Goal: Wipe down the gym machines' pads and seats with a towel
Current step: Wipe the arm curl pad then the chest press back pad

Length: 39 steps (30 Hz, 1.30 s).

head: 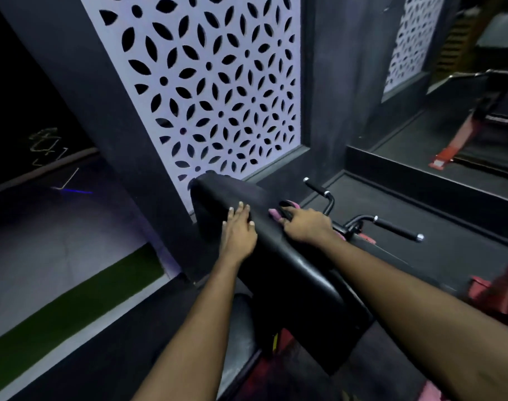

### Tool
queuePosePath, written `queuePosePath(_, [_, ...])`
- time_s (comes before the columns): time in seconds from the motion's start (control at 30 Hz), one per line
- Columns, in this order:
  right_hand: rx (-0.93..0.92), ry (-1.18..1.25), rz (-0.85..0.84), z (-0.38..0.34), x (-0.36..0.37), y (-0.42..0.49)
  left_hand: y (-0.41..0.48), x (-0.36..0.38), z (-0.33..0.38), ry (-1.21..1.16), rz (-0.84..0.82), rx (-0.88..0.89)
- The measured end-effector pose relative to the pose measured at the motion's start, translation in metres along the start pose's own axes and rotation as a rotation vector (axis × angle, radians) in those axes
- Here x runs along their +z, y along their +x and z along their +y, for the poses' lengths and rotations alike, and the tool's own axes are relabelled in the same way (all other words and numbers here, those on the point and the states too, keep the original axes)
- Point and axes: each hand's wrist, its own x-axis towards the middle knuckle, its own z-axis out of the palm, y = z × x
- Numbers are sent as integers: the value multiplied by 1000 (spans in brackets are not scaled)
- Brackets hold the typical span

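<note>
Plainly, the wipe turns on how the long black pad (279,256) lies: its long axis runs from near and right, below the person's forearms, up and away to the far left, ending at a rounded tip just in front of the white lattice panel (206,82). The pink towel (274,212) sits on the pad's right edge, most of it hidden under the right hand (303,224), whose fingers look curled over the bunched cloth – only small pink folds peek out beyond the fingertips and beside the wrist. The left hand (237,230) rests flat on the pad's left flank, fingers straight and slightly spread, holding nothing; it seems to be steadying the pad. Both hands are about level along the pad, well short of its far tip. My judgement is that the towel hand is the working one, and a stroke along the axis – towards the far tip or back towards the near end – would cover the surface. Black handlebars (397,228) stand just right of the towel hand.
</note>
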Motion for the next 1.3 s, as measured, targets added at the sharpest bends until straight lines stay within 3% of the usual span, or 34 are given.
queuePosePath(0.17, [164, -96, 51, 36, -2, -72, -38, 5, 6, -30, -64, 130])
queuePosePath(0.47, [285, -202, 327, 43, 14, -159, -87, 9, 49, -82, -225, 281])
queuePosePath(0.53, [335, -45, 377, 45, 11, -176, -93, 8, 62, -138, -246, 318])
queuePosePath(0.6, [372, 263, 491, 50, 6, -189, -97, 4, 75, -219, -264, 342])
queuePosePath(0.7, [300, 704, 654, 59, -5, -215, -110, 0, 104, -339, -296, 417])
queuePosePath(0.83, [249, 1029, 695, 78, -13, -256, -135, 1, 141, -465, -466, 573])
queuePosePath(0.93, [183, 1127, 678, 95, -16, -299, -166, 9, 171, -506, -622, 710])
queuePosePath(1.07, [191, 1265, 669, 109, -18, -376, -225, 24, 208, -544, -775, 700])
queuePosePath(1.3, [329, 1197, 635, 153, -2, -539, -349, 59, 261, -295, -722, 909])
